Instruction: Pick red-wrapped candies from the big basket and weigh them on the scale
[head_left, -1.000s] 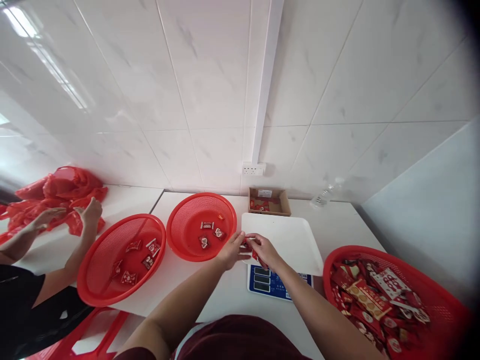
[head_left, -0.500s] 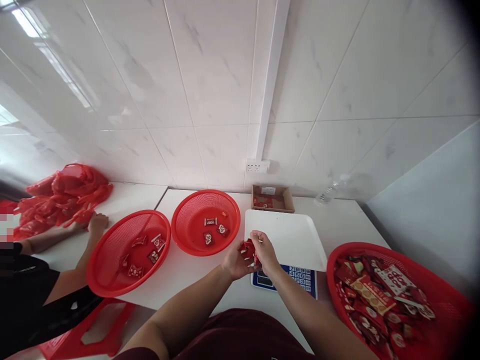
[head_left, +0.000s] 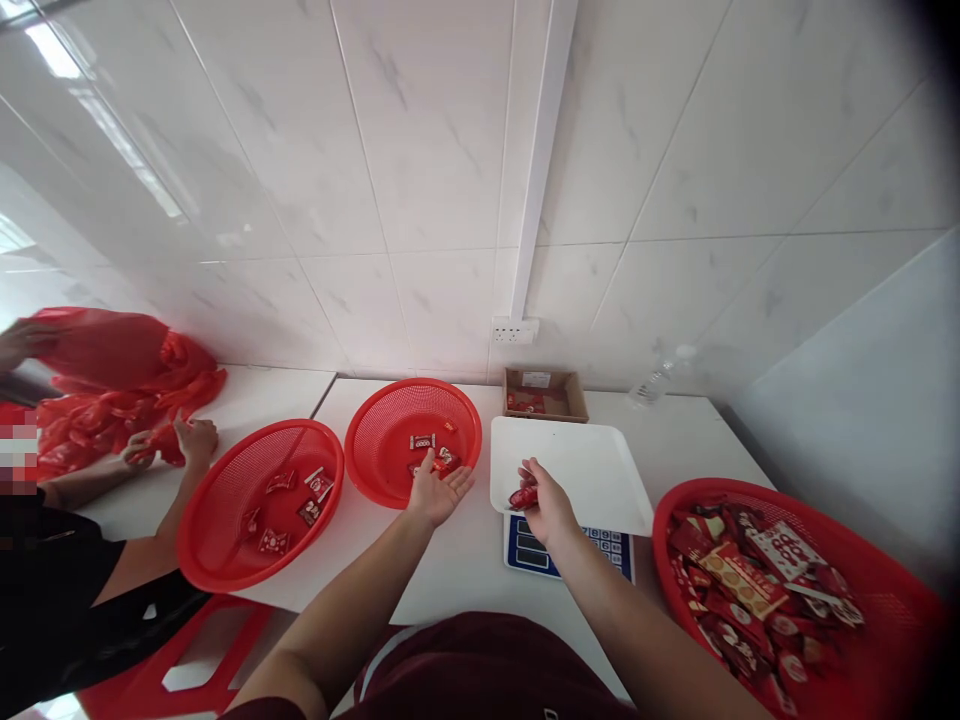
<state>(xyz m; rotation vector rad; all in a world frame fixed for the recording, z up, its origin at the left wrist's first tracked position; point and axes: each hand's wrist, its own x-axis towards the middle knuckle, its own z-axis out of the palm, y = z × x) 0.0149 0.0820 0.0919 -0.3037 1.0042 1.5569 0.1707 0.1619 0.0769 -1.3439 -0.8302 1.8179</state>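
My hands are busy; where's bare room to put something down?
The white tray is mostly bare beyond the right hand holding a red packet. The table shows bare between the left forearm and the scale's blue panel, and between the clear bottle and the far-right basket. Crowded: that basket, heaped with packets, and the far left, with red bags and other hands.

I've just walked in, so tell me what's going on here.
The person's right hand holds a red-wrapped snack at the white pan of a digital scale. The left hand is open, palm up, at the rim of the middle red basket, which holds a few wrapped snacks. A fuller red basket stands at right. At left, a co-worker's hands hold a red plastic bag.
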